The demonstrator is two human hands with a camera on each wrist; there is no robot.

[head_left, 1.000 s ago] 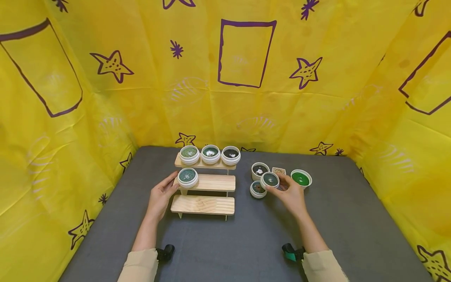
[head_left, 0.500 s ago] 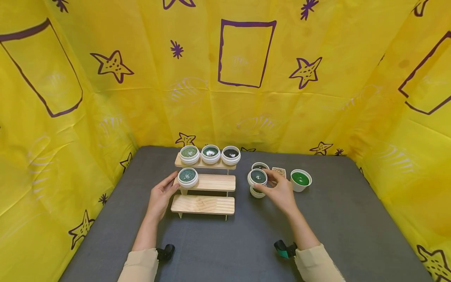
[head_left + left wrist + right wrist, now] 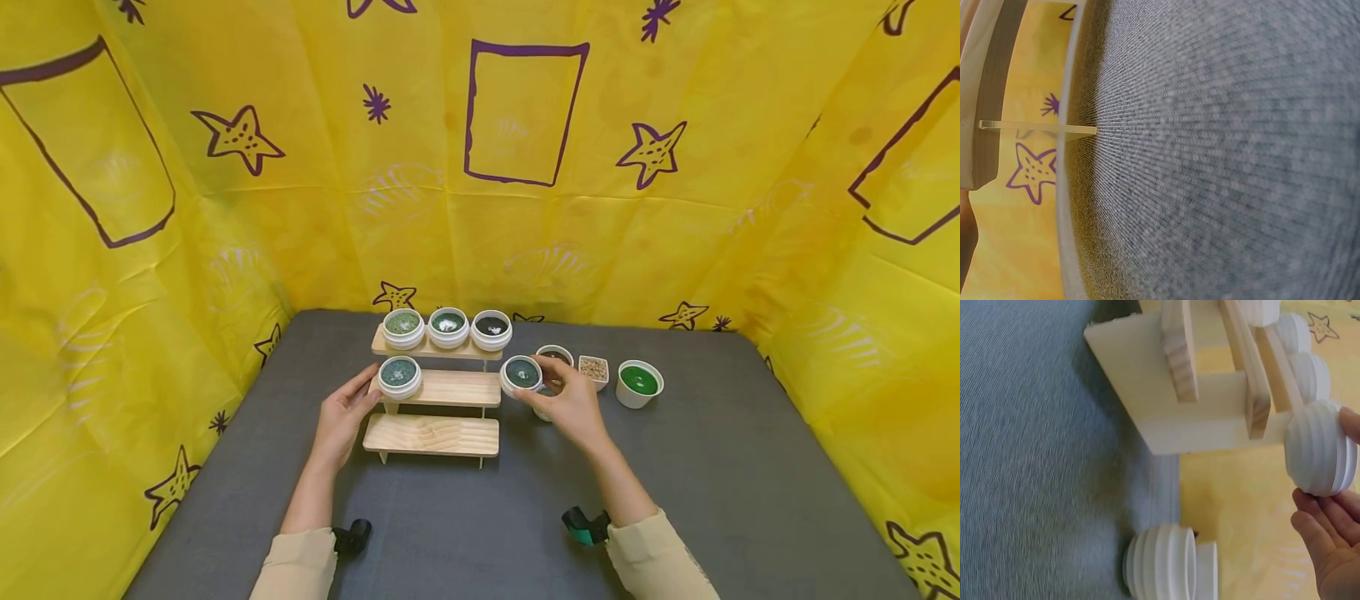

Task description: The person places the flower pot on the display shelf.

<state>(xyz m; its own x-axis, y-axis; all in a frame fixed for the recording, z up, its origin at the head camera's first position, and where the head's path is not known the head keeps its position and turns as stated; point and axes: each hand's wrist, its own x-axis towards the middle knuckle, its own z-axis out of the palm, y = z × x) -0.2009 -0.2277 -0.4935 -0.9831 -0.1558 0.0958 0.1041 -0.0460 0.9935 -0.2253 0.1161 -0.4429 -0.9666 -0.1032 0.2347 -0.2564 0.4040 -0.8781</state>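
My right hand (image 3: 572,408) grips a small white ribbed bowl (image 3: 522,375) filled with dark blue-green, between thumb and fingers. It hangs at the right end of the middle step of a three-step wooden stand (image 3: 457,388); the right wrist view shows the ribbed bowl (image 3: 1316,450) apart from the table. My left hand (image 3: 339,425) holds the left end of that step, thumb in front and fingers behind, close against another blue-green bowl (image 3: 400,378) standing there. In the left wrist view only a finger (image 3: 966,231) shows beside the wood.
Three bowls (image 3: 448,328) line the top step. Right of the stand are a partly hidden dark-filled cup (image 3: 555,353), a bowl hidden behind my right hand, a square dish of grains (image 3: 593,370) and a green-filled cup (image 3: 637,383). Yellow cloth (image 3: 420,233) surrounds the grey table (image 3: 480,533).
My right hand has carried its bowl leftward, past the dark-filled cup, to the stand's right side. The grain dish has come into fuller view. My left hand has stayed in place.
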